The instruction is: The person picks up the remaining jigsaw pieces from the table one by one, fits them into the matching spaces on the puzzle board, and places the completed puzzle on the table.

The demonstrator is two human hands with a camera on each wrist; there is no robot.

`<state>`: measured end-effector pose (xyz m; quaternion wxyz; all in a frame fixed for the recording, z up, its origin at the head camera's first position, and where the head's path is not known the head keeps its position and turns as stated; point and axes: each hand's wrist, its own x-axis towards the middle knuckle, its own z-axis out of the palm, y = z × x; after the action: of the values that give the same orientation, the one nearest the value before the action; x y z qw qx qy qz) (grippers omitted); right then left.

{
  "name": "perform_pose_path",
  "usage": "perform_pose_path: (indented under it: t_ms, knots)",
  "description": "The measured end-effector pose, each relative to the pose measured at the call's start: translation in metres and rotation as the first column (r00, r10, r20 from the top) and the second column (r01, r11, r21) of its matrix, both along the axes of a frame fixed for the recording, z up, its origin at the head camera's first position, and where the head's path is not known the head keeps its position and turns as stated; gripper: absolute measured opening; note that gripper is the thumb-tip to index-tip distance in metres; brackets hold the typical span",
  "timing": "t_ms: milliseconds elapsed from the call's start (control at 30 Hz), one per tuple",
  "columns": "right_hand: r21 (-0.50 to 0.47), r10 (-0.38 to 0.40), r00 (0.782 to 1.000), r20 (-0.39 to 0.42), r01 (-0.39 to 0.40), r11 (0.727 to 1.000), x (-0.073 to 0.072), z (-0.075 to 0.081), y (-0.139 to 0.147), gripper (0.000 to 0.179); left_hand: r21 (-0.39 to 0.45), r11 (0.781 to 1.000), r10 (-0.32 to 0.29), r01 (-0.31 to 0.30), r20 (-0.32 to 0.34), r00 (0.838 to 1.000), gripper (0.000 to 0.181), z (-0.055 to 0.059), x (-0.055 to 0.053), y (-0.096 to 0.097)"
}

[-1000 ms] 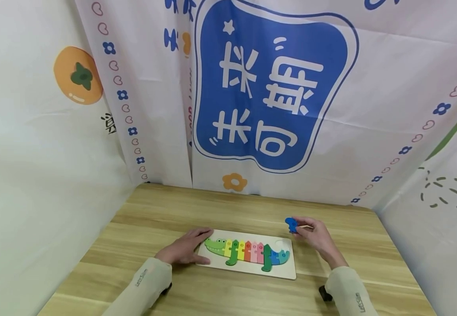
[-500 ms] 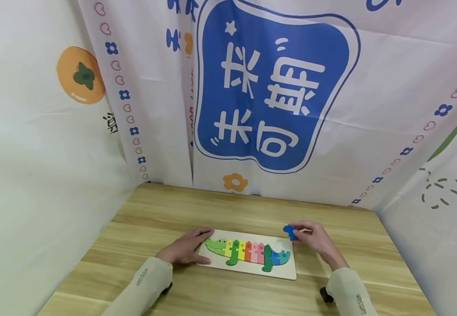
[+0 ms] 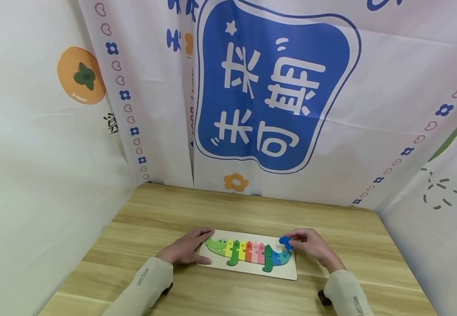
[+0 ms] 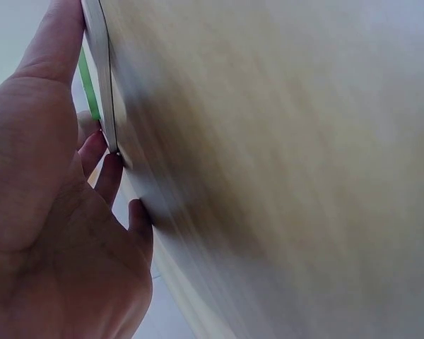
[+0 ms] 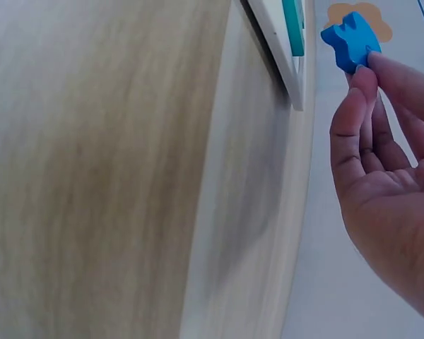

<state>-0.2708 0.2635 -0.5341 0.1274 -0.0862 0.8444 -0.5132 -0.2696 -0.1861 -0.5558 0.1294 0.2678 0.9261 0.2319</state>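
Observation:
A white puzzle board [image 3: 248,273] lies flat on the table, with a crocodile made of coloured pieces set in it. The green head [image 3: 216,245] is at the left end and the teal tail section [image 3: 284,257] at the right. My left hand [image 3: 184,248] rests at the board's left edge, thumb and fingers spread towards its two left corners. My right hand [image 3: 311,246] pinches a small blue puzzle piece [image 5: 355,41] between thumb and fingertips. In the head view that piece is over the board's upper right corner, by the pale tail recess; whether it touches the board cannot be told.
The wooden table [image 3: 212,206] runs back to a printed cloth [image 3: 165,145] hanging behind it. Cloth walls also stand on the left and right sides. A dark wrist strap part [image 3: 325,298] shows under the right sleeve.
My right hand has brought the blue puzzle piece down and slightly left, from beyond the board's upper right corner to over the tail end. My left hand keeps its place.

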Motion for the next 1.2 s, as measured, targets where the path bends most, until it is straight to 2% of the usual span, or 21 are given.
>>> perform_pose_path:
  t_ms: [267, 633, 833, 1200]
  knots:
    - [0.027, 0.021, 1.000, -0.008, -0.020, 0.999, -0.002, -0.006, -0.004, 0.022, -0.007, 1.000, -0.001, 0.001, 0.002, 1.000, 0.096, -0.001, 0.000, -0.001]
    - [0.085, -0.036, 0.999, 0.005, 0.036, 0.996, -0.003, -0.015, -0.005, 0.020, -0.012, 1.000, -0.009, 0.009, -0.004, 1.000, 0.096, -0.001, 0.002, 0.001]
    - [0.117, -0.057, 0.998, -0.017, 0.059, 0.991, -0.003, -0.020, -0.007, 0.019, -0.012, 1.000, -0.007, 0.007, -0.010, 1.000, 0.096, -0.002, 0.001, 0.001]
    - [0.163, -0.034, 0.997, -0.063, 0.044, 0.986, -0.004, -0.020, -0.009, 0.019, -0.012, 1.000, -0.006, 0.006, -0.019, 1.000, 0.095, -0.001, -0.001, 0.000]
